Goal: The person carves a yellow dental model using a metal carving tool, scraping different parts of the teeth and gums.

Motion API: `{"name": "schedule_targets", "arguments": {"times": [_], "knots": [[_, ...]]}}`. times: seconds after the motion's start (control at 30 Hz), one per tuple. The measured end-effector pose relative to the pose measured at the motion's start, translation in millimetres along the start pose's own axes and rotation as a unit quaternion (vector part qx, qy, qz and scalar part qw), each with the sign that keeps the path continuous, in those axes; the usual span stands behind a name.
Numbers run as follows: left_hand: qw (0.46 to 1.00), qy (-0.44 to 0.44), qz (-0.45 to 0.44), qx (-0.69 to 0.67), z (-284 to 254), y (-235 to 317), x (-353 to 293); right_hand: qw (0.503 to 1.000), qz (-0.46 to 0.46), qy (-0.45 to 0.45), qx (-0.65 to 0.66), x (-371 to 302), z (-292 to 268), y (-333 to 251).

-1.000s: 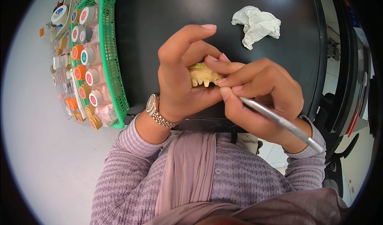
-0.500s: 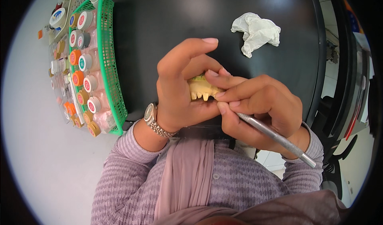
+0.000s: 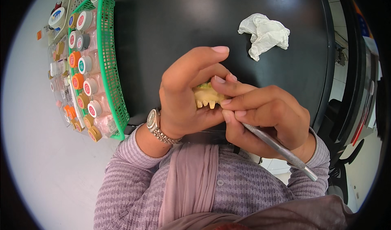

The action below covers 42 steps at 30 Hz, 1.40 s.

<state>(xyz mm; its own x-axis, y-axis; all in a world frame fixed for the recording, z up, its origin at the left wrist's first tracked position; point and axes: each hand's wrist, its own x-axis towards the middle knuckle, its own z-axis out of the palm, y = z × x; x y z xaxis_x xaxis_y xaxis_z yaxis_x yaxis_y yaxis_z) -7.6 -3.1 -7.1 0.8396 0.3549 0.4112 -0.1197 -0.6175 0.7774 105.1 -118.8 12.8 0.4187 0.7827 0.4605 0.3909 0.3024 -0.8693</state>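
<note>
My left hand (image 3: 183, 95) is closed round a pale yellow dental model (image 3: 208, 94), its index finger raised off it. A row of teeth on the model faces toward me, and a greenish patch shows along its far side. My right hand (image 3: 271, 120) pinches a slim silver metal handle with knurled bands (image 3: 281, 148), like that of a carving knife. The handle slants down to the right, and its working tip is hidden behind the fingers. Fingertips of the right hand rest against the model's right end.
Crumpled white tissue (image 3: 266, 34) lies on the black table (image 3: 163, 18) at the far right. On the left stands a green plastic basket (image 3: 106, 46) full of small bottles with white, orange and gold caps. A pale basket (image 3: 73, 6) sits behind it.
Both hands and the model sit slightly lower in view. The rear end of the metal handle has swung down and a little toward the left. The model has tilted slightly.
</note>
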Motion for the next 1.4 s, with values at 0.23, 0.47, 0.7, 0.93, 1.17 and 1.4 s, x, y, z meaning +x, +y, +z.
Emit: {"name": "schedule_targets", "arguments": {"times": [0.23,0.47,0.7,0.93,1.17,1.4], "knots": [[0.999,0.046,0.002,-0.009,7,-3,-4,0.998,-0.001,-0.059,-0.011,0,-8,-2],[0.996,0.08,0.043,0.002,12,-7,-2,0.999,0.023,0.032,0.013,-1,2,2],[0.996,0.082,0.033,-0.009,13,-8,-4,0.999,-0.005,0.045,0.008,-2,6,7],[0.995,0.09,0.035,-0.006,14,-7,-2,0.996,0.026,-0.084,0.001,-3,-12,2],[0.997,0.075,0.007,-0.026,13,-7,-4,0.998,0.021,-0.064,-0.011,-5,-7,2],[0.997,0.081,0.001,-0.011,13,-4,-2,0.998,0.034,-0.057,0.001,-7,-8,4]]}}
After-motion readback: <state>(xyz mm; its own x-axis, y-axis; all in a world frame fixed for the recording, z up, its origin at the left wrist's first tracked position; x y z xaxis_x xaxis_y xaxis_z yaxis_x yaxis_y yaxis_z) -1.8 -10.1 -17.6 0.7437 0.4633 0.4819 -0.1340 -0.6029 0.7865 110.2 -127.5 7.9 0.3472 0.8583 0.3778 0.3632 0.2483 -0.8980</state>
